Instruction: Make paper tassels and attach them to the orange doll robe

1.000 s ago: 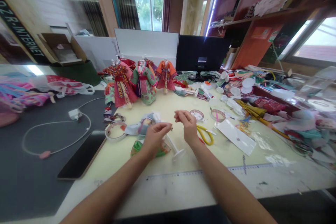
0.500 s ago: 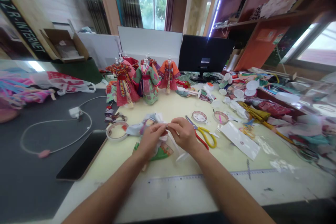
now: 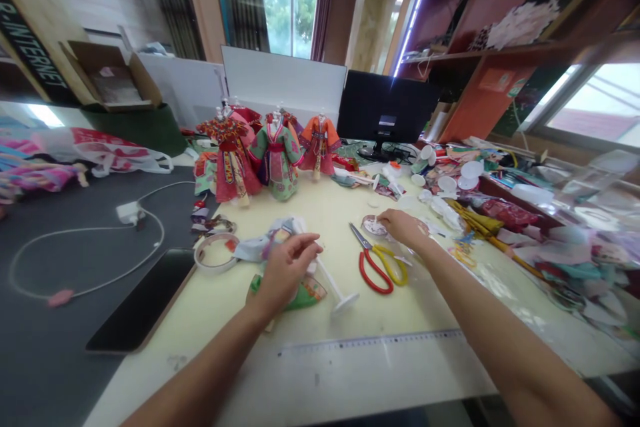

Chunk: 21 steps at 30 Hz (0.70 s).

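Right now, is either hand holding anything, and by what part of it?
Your left hand is at the top of a white plastic doll stand; a grip cannot be confirmed. Your right hand reaches a small round dish, no clear hold.

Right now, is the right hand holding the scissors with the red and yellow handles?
No, the right hand is at a small round dish, and the red-and-yellow-handled scissors lie apart from it.

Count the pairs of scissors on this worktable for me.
1: the red-and-yellow-handled scissors lie on the table, below the right hand. Others may be hidden among the scraps at right.
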{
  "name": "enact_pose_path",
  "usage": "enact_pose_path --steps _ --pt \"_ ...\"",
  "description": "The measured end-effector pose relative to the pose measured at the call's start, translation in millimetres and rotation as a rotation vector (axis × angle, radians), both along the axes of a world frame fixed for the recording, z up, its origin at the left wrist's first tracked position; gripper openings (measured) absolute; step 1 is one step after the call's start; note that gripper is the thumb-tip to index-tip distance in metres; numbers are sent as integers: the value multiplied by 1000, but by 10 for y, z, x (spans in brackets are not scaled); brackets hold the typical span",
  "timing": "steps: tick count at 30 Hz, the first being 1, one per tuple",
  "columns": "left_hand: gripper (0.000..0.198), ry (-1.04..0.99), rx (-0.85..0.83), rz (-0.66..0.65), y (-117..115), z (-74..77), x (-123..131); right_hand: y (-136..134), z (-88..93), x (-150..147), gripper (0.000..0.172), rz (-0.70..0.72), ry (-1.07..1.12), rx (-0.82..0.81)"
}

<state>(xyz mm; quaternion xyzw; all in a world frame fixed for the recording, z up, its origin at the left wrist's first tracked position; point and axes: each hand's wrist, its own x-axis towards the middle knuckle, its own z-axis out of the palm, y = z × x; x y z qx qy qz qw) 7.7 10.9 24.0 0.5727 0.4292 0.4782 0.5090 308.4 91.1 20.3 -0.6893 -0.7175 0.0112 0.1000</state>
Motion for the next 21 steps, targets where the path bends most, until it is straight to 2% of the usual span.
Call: enact_pose_path --steps 4,9,16,21 --pt "33 10 2 16 22 -29 -6 70 -33 -13 26 -32 -154 -112" --pt "30 18 19 18 22 -36 -16 114 -5 -34 28 -32 -281 -169" --pt "29 63 54 20 20 -34 -24 131 92 -18 29 14 -351 -209" --pt "28 74 50 31 11 -15 -30 44 152 106 28 -24 -383 -290"
